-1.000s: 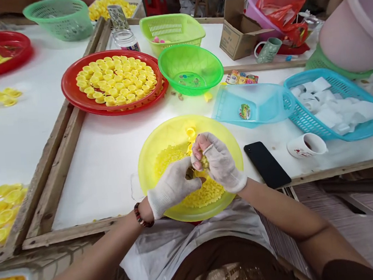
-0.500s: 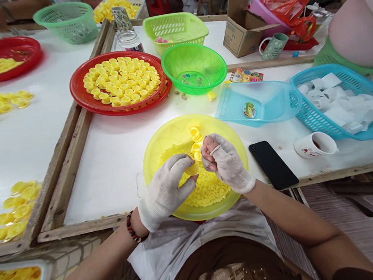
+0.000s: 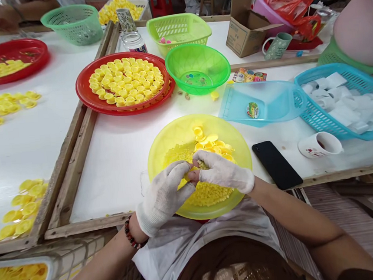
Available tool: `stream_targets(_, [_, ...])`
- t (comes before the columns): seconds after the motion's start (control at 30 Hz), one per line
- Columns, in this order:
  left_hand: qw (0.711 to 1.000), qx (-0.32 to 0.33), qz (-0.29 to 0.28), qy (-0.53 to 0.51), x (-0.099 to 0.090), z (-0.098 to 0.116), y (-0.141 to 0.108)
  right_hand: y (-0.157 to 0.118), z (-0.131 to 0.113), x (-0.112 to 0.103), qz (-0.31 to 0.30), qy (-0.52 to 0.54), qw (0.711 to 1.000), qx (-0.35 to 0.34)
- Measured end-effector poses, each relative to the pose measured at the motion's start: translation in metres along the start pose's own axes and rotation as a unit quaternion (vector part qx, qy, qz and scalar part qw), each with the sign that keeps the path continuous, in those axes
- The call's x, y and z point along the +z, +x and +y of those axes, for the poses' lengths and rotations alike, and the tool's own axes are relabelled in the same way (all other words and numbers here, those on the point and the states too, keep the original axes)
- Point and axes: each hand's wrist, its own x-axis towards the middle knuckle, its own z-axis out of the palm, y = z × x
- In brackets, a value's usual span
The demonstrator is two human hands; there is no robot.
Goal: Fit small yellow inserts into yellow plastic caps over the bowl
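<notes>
Over a yellow basin (image 3: pixel 156 147) on my lap side of the table, both my hands come together in white gloves with bare fingertips. My left hand (image 3: pixel 163 196) is closed round a small yellow plastic cup (image 3: pixel 183 182), mostly covered by the fingers. Fingertips of my right hand (image 3: pixel 222 171) press together at the cup's rim, touching the left fingers; what they pinch is hidden. Beneath them lie many small yellow pellets (image 3: pixel 211 194). Behind the right hand sits a heap of yellow cups with lids (image 3: pixel 218 145) inside the basin.
Red trays (image 3: pixel 82 90) hold rows of filled-looking yellow cups. Around them stand a green bowl (image 3: pixel 198 65), a clear blue scoop-like tray (image 3: pixel 268 102) and a blue basket (image 3: pixel 352 130) of white pieces. A phone (image 3: pixel 276 164) and a mug (image 3: pixel 319 145) lie to the right. Another person's hand (image 3: pixel 4 16) shows far left.
My right hand has moved left and down from above the pellets to meet the left hand at the cup. More of the cup heap behind it now shows. The view has shifted slightly.
</notes>
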Motion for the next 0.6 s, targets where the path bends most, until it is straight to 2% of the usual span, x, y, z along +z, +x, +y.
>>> stream_targets(0.1, [1.000, -0.022, 0.004, 0.007, -0.004, -0.006, -0.007, -0.001, 0.004, -0.001, -0.051, 0.130, 0.990, 0.020])
stream_targets(0.17, [0.998, -0.064, 0.003, -0.001, -0.007, -0.012, -0.011, -0.001, 0.006, 0.000, -0.042, 0.185, 0.982, 0.017])
stream_targets(0.23, [0.994, -0.104, -0.001, -0.035, -0.008, -0.016, -0.014, 0.000, 0.006, 0.002, -0.020, 0.199, 0.980, 0.005])
stream_targets(0.3, [0.991, -0.119, 0.000, -0.063, -0.008, -0.018, -0.015, 0.000, 0.005, 0.005, 0.004, 0.166, 0.986, -0.011])
stream_targets(0.4, [0.995, -0.090, 0.003, -0.042, -0.005, -0.014, -0.014, 0.002, 0.002, 0.009, 0.046, 0.031, 0.998, -0.024])
stream_targets(0.47, [0.998, -0.053, -0.002, -0.020, -0.003, -0.010, -0.012, 0.003, 0.001, 0.010, 0.045, -0.037, 0.998, -0.013])
stream_targets(0.53, [1.000, -0.026, -0.005, -0.009, -0.001, -0.009, -0.011, 0.002, 0.001, 0.009, 0.016, -0.017, 1.000, 0.007])
stream_targets(0.6, [1.000, -0.022, -0.002, -0.002, 0.000, -0.010, -0.011, 0.001, 0.002, 0.006, -0.019, 0.068, 0.997, 0.025])
